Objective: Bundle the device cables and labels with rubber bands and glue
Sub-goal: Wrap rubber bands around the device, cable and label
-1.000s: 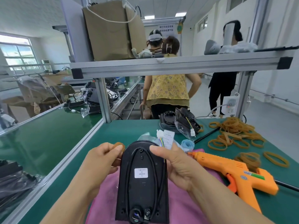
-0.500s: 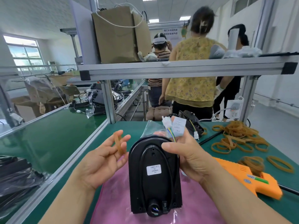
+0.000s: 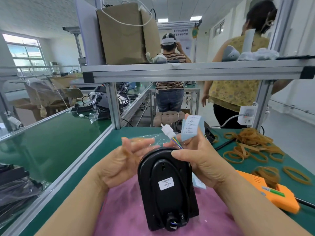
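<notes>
Device [image 3: 167, 184] stands on end on the pink cloth [image 3: 126, 210], lower centre. Right hand [image 3: 202, 160] grips its top, thumb in front, with the label [image 3: 191, 128] and cable [image 3: 176, 143] pinned upright behind. Left hand [image 3: 121, 160] is spread, and it looks like a rubber band [image 3: 127, 150] sits over the fingers, but it's blurry. Biggest risk imo: the band pings off mid-stretch, or the label slips the pinch and gets bundled crooked.
</notes>
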Demonstrator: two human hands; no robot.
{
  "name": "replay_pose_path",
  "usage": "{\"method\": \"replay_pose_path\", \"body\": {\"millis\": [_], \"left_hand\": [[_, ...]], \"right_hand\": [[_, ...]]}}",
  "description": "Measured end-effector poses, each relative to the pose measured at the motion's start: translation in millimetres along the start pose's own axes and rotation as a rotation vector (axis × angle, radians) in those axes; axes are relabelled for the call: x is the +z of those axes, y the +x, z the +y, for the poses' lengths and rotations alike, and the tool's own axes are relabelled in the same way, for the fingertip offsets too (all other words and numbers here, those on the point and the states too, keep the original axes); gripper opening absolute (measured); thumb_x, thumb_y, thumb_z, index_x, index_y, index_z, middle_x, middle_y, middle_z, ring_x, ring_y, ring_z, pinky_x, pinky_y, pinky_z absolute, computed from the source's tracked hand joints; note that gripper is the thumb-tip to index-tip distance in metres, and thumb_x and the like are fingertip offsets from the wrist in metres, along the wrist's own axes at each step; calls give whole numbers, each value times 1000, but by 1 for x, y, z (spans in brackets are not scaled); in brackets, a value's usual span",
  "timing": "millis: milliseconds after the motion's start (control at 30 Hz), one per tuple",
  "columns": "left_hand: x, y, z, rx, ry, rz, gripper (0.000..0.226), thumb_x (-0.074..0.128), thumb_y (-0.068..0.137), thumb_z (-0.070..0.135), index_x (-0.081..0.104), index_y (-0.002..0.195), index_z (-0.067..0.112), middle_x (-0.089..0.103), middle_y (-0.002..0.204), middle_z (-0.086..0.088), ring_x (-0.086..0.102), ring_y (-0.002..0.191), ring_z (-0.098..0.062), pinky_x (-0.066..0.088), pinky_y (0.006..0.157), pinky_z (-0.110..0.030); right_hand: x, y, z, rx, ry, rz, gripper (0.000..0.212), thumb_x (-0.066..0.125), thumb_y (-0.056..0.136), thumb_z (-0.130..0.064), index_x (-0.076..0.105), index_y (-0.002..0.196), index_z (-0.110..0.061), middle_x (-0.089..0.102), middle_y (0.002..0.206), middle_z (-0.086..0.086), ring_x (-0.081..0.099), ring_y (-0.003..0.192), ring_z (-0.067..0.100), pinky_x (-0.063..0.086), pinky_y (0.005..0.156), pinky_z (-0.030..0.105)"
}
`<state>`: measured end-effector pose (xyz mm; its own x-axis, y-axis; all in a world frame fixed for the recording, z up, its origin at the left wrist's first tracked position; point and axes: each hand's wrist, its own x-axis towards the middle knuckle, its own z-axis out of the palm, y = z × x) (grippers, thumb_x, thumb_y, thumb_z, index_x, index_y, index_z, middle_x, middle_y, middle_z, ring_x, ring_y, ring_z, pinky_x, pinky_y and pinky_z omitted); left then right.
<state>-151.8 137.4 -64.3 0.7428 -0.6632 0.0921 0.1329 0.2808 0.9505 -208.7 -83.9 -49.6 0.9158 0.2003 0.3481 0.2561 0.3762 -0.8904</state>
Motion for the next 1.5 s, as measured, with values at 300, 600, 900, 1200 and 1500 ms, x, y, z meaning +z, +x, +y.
{"method": "replay_pose_path", "body": {"millis": [300,600,900,1200,1500], "left_hand": [[23,-12,33,126,654,53,89,88,57,55,54,135,32,59,136,19,53,128,2,42,105,-18],[41,4,14,196,908,211,65,84,56,47,55,108,73,59,130,32,54,123,6,38,113,-38],[47,7,13,196,903,256,62,82,53,48,63,110,63,63,122,32,60,115,8,43,104,-26],[45,8,11,186,867,234,66,83,58,43,65,121,47,64,127,23,61,119,-1,44,107,-36],[42,10,9,191,823,235,59,85,54,44,63,105,66,66,122,27,62,114,4,44,99,-26]], "right_hand": [[-1,9,13,-89,5,212,109,77,59,15,25,150,-19,61,89,9,68,100,26,49,100,53],[-28,15,0,175,64,298,68,63,84,-49,43,138,-14,72,106,11,68,106,24,54,95,43],[-49,-2,-21,729,-970,343,34,37,104,-33,53,101,-4,68,77,17,63,47,21,50,49,23],[-5,-9,-49,-93,-955,211,11,78,76,-25,70,84,-26,66,73,-11,55,61,-2,45,63,10],[-4,-2,-43,-81,-1050,240,26,79,77,-21,62,93,-33,61,84,-10,55,67,1,45,68,14]]}}
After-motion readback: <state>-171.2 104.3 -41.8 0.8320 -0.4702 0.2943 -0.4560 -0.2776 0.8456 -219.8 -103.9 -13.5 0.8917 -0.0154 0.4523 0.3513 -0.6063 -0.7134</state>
